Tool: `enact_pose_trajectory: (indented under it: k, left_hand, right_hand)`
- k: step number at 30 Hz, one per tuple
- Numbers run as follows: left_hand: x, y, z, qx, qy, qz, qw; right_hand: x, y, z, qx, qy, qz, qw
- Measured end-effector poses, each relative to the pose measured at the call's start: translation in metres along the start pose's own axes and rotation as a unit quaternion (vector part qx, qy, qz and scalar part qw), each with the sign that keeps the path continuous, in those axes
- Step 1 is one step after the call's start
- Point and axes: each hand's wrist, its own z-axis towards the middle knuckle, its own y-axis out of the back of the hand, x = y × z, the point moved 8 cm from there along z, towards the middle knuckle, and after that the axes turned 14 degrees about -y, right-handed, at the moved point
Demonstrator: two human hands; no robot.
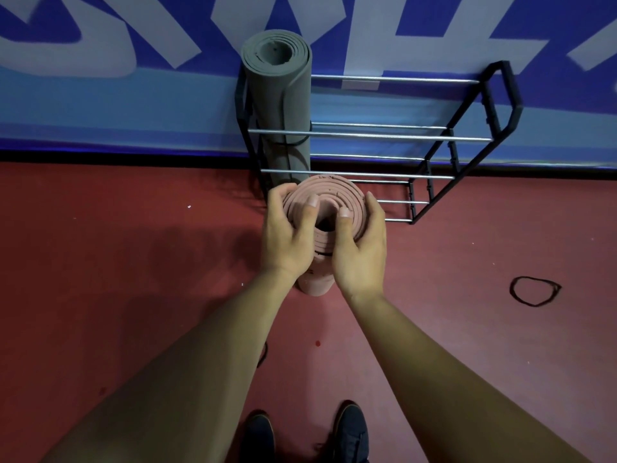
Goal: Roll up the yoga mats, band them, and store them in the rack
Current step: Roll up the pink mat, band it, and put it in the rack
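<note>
Pink foam mat [334,192], rolled into tight spiral cyl., matte, top edge slightly ragged. Stands upright on red floor [133,262], just in front of black-frame, chrome-rod rack [367,137]. Gripped at top end: L hand [287,238] curled round left side, R hand [362,248] round right, both thumbs pressed on spiral face. Grey rolled mat [277,95] upright in rack, left end. Black band loop [511,290] on floor, well to right.

One head-worn wide-angle view, aimed forward and steeply down at the floor [117,262]. Shoes [350,429] at 6 o'clock, very near; rack [367,135] farther off at 1 o'clock against the wall [100,111].
</note>
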Motion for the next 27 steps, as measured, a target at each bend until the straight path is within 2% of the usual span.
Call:
enact_pose_trajectory:
  k: [13,20,27]
  left_hand:
    - [-0.005,-0.005,0.011,-0.044,-0.046,0.049,0.997]
    - [0.002,-0.009,0.004,-0.035,-0.002,0.019,0.999]
    - [0.007,-0.007,0.002,-0.082,0.026,-0.009,0.996]
  right_hand:
    - [0.014,-0.006,0.027,-0.014,0.006,0.043,0.999]
    - [0.012,-0.003,0.024,-0.019,-0.003,0.020,1.000]
    - [0.004,0.002,0.018,-0.031,-0.015,0.025,0.999]
